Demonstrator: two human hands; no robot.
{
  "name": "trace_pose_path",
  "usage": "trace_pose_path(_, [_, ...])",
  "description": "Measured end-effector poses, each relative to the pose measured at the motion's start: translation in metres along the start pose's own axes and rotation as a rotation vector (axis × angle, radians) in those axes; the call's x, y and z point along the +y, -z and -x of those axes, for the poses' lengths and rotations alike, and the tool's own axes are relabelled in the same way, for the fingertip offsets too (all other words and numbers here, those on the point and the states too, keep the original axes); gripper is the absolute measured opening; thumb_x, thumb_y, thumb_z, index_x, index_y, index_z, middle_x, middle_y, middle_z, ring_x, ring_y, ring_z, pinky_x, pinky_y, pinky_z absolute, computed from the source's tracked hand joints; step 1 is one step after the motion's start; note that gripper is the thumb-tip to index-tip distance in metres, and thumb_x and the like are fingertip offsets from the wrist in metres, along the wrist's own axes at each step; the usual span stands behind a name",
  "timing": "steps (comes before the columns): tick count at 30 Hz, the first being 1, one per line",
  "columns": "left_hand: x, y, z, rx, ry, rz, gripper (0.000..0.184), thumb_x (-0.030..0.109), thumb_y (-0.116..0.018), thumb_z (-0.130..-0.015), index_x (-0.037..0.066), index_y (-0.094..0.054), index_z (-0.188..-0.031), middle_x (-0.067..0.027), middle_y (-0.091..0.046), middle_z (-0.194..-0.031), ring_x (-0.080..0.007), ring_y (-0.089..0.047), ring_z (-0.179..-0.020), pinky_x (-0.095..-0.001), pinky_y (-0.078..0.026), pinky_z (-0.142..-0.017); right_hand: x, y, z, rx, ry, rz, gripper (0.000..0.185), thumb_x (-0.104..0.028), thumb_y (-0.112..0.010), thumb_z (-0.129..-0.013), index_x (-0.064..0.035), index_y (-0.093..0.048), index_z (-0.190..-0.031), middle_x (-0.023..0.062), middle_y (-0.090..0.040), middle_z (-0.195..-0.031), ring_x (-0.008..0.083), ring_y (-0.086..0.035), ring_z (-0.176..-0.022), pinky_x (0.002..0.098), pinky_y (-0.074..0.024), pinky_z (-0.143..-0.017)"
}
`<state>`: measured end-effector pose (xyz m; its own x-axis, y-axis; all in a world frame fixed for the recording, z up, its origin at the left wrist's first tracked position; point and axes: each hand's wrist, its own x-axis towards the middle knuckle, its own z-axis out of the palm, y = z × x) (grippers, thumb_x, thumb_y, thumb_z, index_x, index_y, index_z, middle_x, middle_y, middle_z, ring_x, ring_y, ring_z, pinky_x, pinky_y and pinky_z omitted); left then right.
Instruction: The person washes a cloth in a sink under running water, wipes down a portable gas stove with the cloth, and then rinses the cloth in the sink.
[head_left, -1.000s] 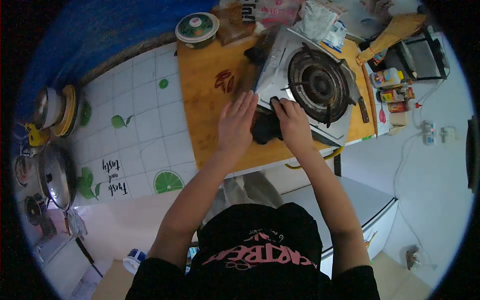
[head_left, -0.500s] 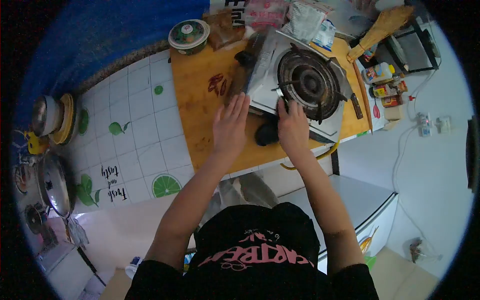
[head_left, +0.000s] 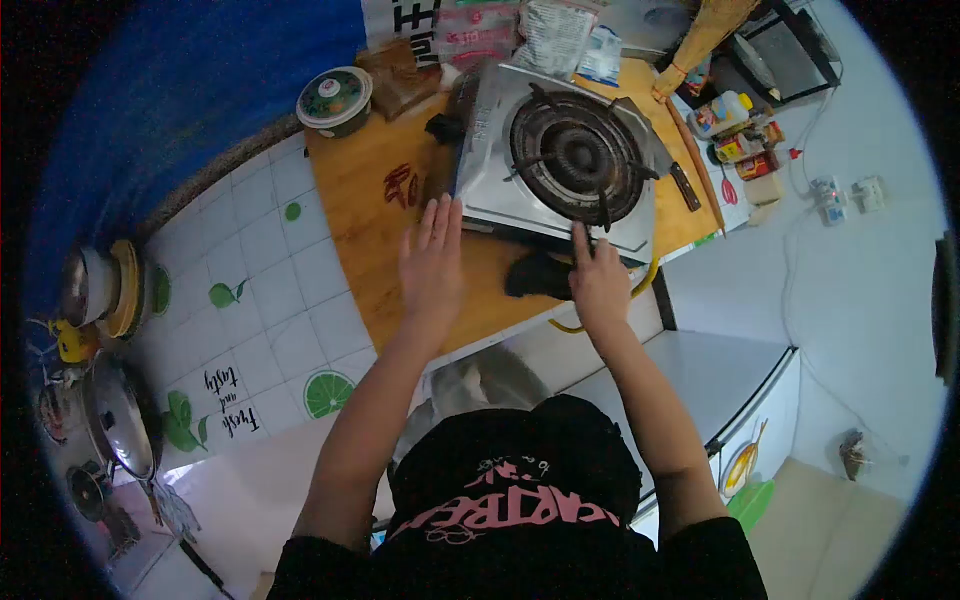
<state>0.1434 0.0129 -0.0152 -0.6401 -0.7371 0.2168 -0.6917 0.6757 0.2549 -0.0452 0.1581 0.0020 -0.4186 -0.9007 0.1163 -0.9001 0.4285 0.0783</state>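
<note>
My left hand [head_left: 433, 265] rests with fingers stretched out against the front left corner of the gas stove [head_left: 495, 200], palm over the wooden board. At the stove's front edge is my right hand [head_left: 598, 285], index finger extended, its fingers pressed on what looks like a black cloth [head_left: 535, 276]. Dark material shows at the fingertips and bunches out to the left of the hand; the part under the palm is hidden. A round black burner [head_left: 580, 152] sits on the stove's silver top. Several dried red chilies [head_left: 400, 185] lie to the left of the stove.
Behind the stove are a lidded bowl [head_left: 335, 97] and plastic bags [head_left: 558, 35]. A knife [head_left: 684, 186], a straw brush [head_left: 700, 48] and bottles [head_left: 722, 113] stand or lie to the right. A yellow hose [head_left: 648, 278] runs by the right hand. Pans [head_left: 118, 410] are at far left.
My right hand has slid from the stove's top panel down toward its front edge, the black cloth moving along. My left hand stays by the corner. The view has shifted.
</note>
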Motion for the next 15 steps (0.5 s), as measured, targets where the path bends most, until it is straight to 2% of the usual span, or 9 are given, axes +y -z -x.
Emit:
trace_pose_path(1, [0.0, 0.001, 0.0, -0.017, -0.003, -0.009, 0.064, 0.004, -0.049, -0.079, 0.011, -0.029, -0.139, -0.0035, -0.028, -0.145, -0.0171, -0.027, -0.133, -0.0416, -0.027, -0.104, 0.011, -0.003, 0.007, 0.009, -0.087, 0.018, 0.071, -0.013, -0.062, -0.073, -0.018, -0.033, -0.138, 0.0101, -0.048, -0.092, 0.0279, -0.052, -0.087, 0.0406, -0.0456, -0.072])
trace_pose_path(2, [-0.001, 0.002, 0.0, -0.032, -0.008, -0.021, 0.063, 0.005, -0.048, -0.079, 0.011, -0.029, -0.139, -0.0033, -0.028, -0.146, -0.0168, -0.027, -0.134, -0.0417, -0.027, -0.104, 0.018, 0.013, 0.009, -0.023, -0.06, 0.02, 0.072, -0.011, -0.062, -0.072, -0.0215, -0.034, -0.137, 0.0099, -0.046, -0.088, 0.0281, -0.052, -0.084, 0.0402, -0.0459, -0.069])
trace_pose_path(5, [-0.002, 0.002, 0.001, -0.015, -0.022, 0.021, 0.061, 0.005, -0.047, -0.08, 0.011, -0.029, -0.139, -0.0032, -0.028, -0.146, -0.0162, -0.026, -0.134, -0.0419, -0.027, -0.104, 0.029, 0.021, 0.01, 0.0, -0.028, -0.007, 0.072, -0.011, -0.063, -0.072, -0.0242, -0.035, -0.137, 0.0105, -0.046, -0.088, 0.0283, -0.052, -0.083, 0.0408, -0.0464, -0.067])
trace_pose_path(7, [0.0, 0.004, 0.001, -0.023, -0.026, -0.018, 0.062, 0.005, -0.047, -0.08, 0.011, -0.029, -0.139, -0.0033, -0.028, -0.146, -0.0163, -0.027, -0.134, -0.0419, -0.027, -0.104, 0.025, 0.017, 0.014, -0.016, -0.088, -0.001, 0.071, -0.011, -0.064, -0.071, -0.025, -0.037, -0.135, 0.0107, -0.047, -0.089, 0.0285, -0.052, -0.083, 0.0414, -0.0463, -0.068])
trace_pose_path(11, [0.0, 0.003, 0.001, 0.003, -0.038, -0.064, 0.062, 0.004, -0.047, -0.079, 0.009, -0.029, -0.138, -0.004, -0.028, -0.145, -0.0173, -0.027, -0.133, -0.0419, -0.027, -0.103, 0.027, 0.012, 0.016, 0.002, -0.161, -0.071, 0.066, -0.013, -0.066, -0.071, -0.0205, -0.042, -0.132, 0.0134, -0.05, -0.094, 0.0302, -0.053, -0.085, 0.0402, -0.0465, -0.07])
trace_pose_path(13, [-0.002, 0.005, 0.001, -0.008, -0.057, -0.062, 0.062, 0.004, -0.047, -0.079, 0.008, -0.029, -0.139, -0.0046, -0.028, -0.145, -0.0176, -0.027, -0.133, -0.0418, -0.027, -0.103, 0.046, 0.011, 0.01, 0.031, -0.291, 0.011, 0.062, -0.012, -0.064, -0.072, -0.018, -0.044, -0.13, 0.0154, -0.05, -0.097, 0.031, -0.053, -0.086, 0.0405, -0.0468, -0.069])
trace_pose_path(15, [-0.003, 0.006, 0.001, -0.017, -0.065, -0.059, 0.062, 0.004, -0.047, -0.079, 0.008, -0.029, -0.139, -0.0051, -0.028, -0.145, -0.018, -0.027, -0.133, -0.0417, -0.027, -0.103, 0.052, 0.015, 0.005, 0.061, -0.309, -0.024, 0.059, -0.011, -0.063, -0.071, -0.0155, -0.046, -0.128, 0.0157, -0.051, -0.094, 0.0313, -0.053, -0.086, 0.041, -0.0464, -0.069])
